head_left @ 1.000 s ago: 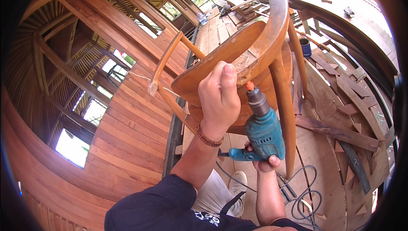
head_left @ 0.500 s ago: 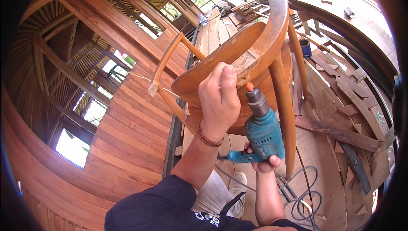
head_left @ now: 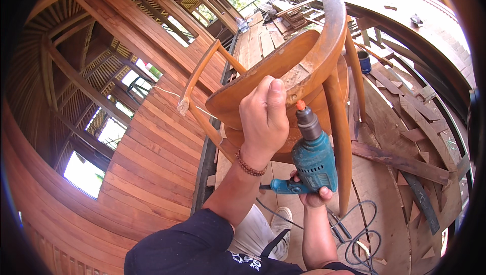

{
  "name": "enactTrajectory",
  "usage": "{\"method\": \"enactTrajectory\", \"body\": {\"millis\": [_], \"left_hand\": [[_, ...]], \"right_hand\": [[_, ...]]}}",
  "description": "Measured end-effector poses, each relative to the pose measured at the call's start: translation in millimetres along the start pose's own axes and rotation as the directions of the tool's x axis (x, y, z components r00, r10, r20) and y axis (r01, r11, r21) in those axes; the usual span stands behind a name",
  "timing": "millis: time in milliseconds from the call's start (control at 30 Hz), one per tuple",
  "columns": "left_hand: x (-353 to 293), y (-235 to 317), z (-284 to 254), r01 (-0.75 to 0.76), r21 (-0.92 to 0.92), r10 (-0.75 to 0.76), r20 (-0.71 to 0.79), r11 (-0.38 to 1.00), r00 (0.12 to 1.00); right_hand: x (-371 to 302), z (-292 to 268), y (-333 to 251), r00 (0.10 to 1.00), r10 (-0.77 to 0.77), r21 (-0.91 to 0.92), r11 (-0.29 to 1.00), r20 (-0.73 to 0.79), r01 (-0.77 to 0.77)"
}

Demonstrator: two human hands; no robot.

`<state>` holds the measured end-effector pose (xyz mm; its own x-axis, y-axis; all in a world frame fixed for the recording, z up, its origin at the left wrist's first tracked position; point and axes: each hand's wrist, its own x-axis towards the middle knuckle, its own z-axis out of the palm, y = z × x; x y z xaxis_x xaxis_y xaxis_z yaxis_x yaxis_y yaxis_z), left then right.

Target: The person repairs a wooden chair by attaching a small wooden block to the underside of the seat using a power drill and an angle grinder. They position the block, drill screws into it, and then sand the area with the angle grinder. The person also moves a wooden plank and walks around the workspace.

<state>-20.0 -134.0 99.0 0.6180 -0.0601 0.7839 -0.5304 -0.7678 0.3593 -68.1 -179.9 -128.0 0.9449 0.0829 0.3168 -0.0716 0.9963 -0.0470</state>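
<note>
A brown wooden chair [head_left: 332,37] with a curved top rail stands tilted before me. My left hand [head_left: 264,115], a bead bracelet at its wrist, is closed at the chair's rail near its rough, cut end; the fingertips are hidden. In my right hand [head_left: 316,196] is a teal corded power drill [head_left: 315,161], pointing up and away. The drill's orange tip [head_left: 300,105] is right by the rail end, just under a dark hole or mark; whether it touches cannot be told. Across the gap, the other arm's end [head_left: 183,106] looks pale and rough.
A grey power cord [head_left: 372,224] loops over the board floor beside the chair. Wood offcuts [head_left: 400,161] lie scattered at right, near a dark blue can [head_left: 364,62]. A plank wall [head_left: 147,158] with openings rises at left. Stacked lumber [head_left: 291,26] lies farther off.
Hardly anything differs. The view has shifted slightly, and the hands, chair and drill keep nearly the same places relative to each other.
</note>
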Motion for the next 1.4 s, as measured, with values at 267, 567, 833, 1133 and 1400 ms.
{"method": "enactTrajectory", "body": {"millis": [267,567,833,1133,1400], "left_hand": [[0.7,-1.0,-3.9,-0.035,0.025,0.035,0.016,0.999,0.999],[-5.6,-10.6,-4.7,0.158,-0.198,-0.143,0.086,0.967,0.986],[-36.9,-27.4,-6.3,0.417,-0.526,-0.377,0.188,0.741,0.907],[-65.4,-6.0,33.5,0.580,-0.599,-0.221,0.566,0.552,0.795],[-61.2,-8.1,34.8,0.591,-0.678,-0.241,0.544,0.437,0.803]], "right_hand": [[-1.1,-2.4,-0.3,1.000,0.016,-0.004,1.000,-0.006,-0.016],[-8.1,-7.4,-14.0,0.996,0.089,0.033,0.995,0.031,-0.090],[-27.4,-24.5,-26.8,0.989,0.145,0.062,0.988,-0.025,-0.143],[-35.4,-20.0,-33.6,0.977,0.177,0.006,0.984,-0.117,-0.177],[-29.4,-18.4,-34.7,0.971,0.208,0.014,0.978,-0.119,-0.208]]}}
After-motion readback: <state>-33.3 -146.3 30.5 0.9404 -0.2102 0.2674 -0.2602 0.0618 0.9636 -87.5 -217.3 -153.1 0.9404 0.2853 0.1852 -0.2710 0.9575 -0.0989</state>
